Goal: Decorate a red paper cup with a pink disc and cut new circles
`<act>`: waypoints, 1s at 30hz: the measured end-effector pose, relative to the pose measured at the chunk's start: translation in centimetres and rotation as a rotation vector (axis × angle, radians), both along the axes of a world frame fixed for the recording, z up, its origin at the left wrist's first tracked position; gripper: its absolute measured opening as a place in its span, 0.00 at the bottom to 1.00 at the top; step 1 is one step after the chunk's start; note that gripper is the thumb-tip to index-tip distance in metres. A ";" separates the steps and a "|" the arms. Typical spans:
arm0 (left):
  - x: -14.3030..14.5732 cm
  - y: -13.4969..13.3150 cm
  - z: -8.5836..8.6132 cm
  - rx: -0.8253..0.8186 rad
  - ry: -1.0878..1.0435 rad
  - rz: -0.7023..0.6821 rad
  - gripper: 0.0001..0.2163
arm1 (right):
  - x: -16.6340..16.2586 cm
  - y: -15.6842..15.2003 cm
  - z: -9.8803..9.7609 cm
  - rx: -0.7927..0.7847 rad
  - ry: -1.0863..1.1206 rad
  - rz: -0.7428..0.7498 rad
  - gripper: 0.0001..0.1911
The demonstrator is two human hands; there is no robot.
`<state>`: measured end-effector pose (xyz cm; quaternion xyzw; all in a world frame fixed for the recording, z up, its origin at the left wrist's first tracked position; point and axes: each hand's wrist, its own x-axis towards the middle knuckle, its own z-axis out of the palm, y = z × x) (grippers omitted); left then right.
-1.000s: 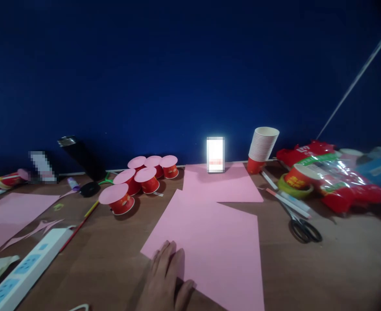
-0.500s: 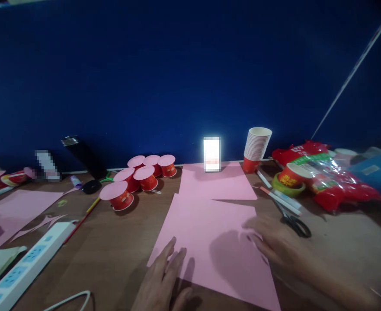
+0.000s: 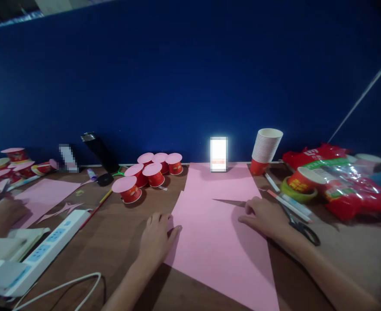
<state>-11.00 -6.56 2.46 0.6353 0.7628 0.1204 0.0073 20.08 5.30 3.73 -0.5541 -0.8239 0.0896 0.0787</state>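
Note:
A large sheet of pink paper (image 3: 216, 250) lies flat and slightly askew in front of me. My left hand (image 3: 158, 235) rests at its left edge, thumb stretched over the paper and apart from the bent fingers. At the far right corner is my right hand (image 3: 263, 216), loosely bent over the sheet with thumb and forefinger apart; its other fingers are partly hidden. Beyond lies a second pink sheet (image 3: 222, 181), with a thin dark gap between the two. Black-handled scissors (image 3: 307, 233) lie beside my right wrist, partly covered by markers.
Several red paper cups (image 3: 132, 194) topped with pink discs stand left of the paper. A stack of cups (image 3: 266, 147), markers (image 3: 289, 206), tape (image 3: 299, 194) and a red bag (image 3: 346, 181) are right. A power strip (image 3: 47, 250) and another person's hand (image 3: 5, 214) are left.
My left hand has moved forward to the paper's left edge. My right hand has shifted to the far right corner. The view has turned left, showing more of the other person's hand.

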 end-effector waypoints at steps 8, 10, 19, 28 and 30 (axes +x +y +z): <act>0.0 0.6 0.9 -0.174 -0.180 0.028 0.19 | -0.4 -0.2 0.6 -0.023 0.035 -0.006 0.16; 0.2 1.5 1.4 -0.196 -0.190 0.030 0.23 | -0.4 -0.3 0.7 -0.028 0.036 -0.011 0.15; 0.8 6.1 0.7 -0.057 -0.315 0.063 0.18 | -0.5 -0.3 0.7 -0.029 0.085 -0.023 0.12; -1.1 6.3 -1.2 0.110 -0.611 -0.024 0.21 | 0.5 0.9 -0.6 -0.185 0.589 -0.029 0.12; -1.5 6.4 -1.2 0.118 -0.705 -0.069 0.20 | 0.9 1.4 -1.6 -0.196 0.743 -0.036 0.17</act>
